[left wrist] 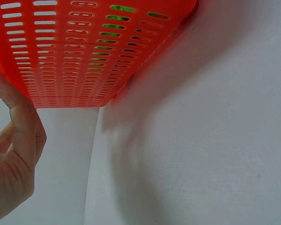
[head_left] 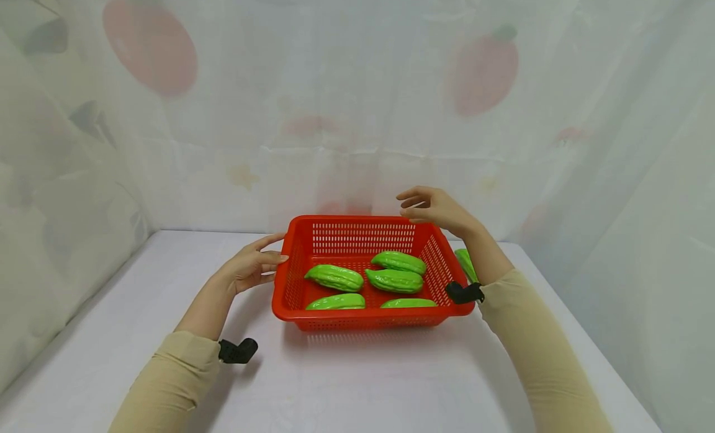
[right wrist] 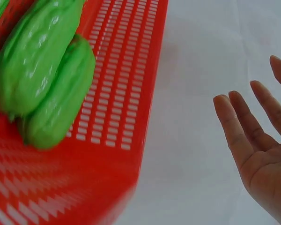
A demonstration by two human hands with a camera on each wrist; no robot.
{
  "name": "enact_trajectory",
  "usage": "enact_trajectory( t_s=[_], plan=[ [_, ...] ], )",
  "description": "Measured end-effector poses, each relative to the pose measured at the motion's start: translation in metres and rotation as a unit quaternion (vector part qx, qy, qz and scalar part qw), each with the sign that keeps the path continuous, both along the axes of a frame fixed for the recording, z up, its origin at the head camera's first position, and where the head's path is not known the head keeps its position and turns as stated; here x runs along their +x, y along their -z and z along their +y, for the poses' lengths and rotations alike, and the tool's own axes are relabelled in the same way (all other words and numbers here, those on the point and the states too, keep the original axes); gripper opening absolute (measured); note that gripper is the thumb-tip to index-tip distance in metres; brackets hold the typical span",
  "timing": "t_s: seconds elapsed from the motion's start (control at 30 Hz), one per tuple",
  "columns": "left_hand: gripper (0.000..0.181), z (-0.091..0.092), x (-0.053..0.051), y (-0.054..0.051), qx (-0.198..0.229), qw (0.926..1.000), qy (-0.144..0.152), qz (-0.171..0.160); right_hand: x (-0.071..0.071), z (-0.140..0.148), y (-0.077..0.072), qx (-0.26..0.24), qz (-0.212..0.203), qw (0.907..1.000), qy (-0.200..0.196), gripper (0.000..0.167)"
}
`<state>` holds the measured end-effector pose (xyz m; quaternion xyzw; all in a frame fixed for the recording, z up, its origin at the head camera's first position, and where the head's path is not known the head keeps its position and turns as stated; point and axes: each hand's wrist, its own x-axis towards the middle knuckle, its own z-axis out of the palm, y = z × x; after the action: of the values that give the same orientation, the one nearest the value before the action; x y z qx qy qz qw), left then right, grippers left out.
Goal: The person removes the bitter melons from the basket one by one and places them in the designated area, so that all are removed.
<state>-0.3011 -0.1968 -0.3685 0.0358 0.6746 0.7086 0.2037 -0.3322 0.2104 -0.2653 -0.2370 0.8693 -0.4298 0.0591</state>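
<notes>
Head view | your left hand (head_left: pixel 249 267) grips the red basket (head_left: pixel 357 317) by its rim | your right hand (head_left: pixel 438 208), relaxed, holds nothing | basket with green gourds (head_left: pixel 395 281) near tabletop (head_left: pixel 335 383) far edge | best hold it level so none roll.

Head view forward-down, wrist views close, left low, right high, all sharing basket (head_left: pixel 371 314)

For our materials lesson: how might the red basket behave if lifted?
The red basket is probably fairly stiff, judging by its moulded shape. Its many slots suggest it is light itself. The rounded green gourds inside may slide or roll if it tips.
</notes>
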Motion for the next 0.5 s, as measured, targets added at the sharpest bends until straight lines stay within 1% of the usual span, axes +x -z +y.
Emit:
enact_trajectory(
  t_s=[0.2,0.5],
  plan=[
    [0.075,0.001,0.001,-0.001,-0.003,1.0000,0.002,0.003,-0.007,-0.021,0.007,-0.030,-0.019,0.9992,-0.020,0.043],
    [0.076,-0.003,0.000,-0.001,-0.005,1.0000,0.003,0.004,-0.015,-0.055,0.012,-0.035,-0.033,0.9977,-0.048,0.043]
  ],
)
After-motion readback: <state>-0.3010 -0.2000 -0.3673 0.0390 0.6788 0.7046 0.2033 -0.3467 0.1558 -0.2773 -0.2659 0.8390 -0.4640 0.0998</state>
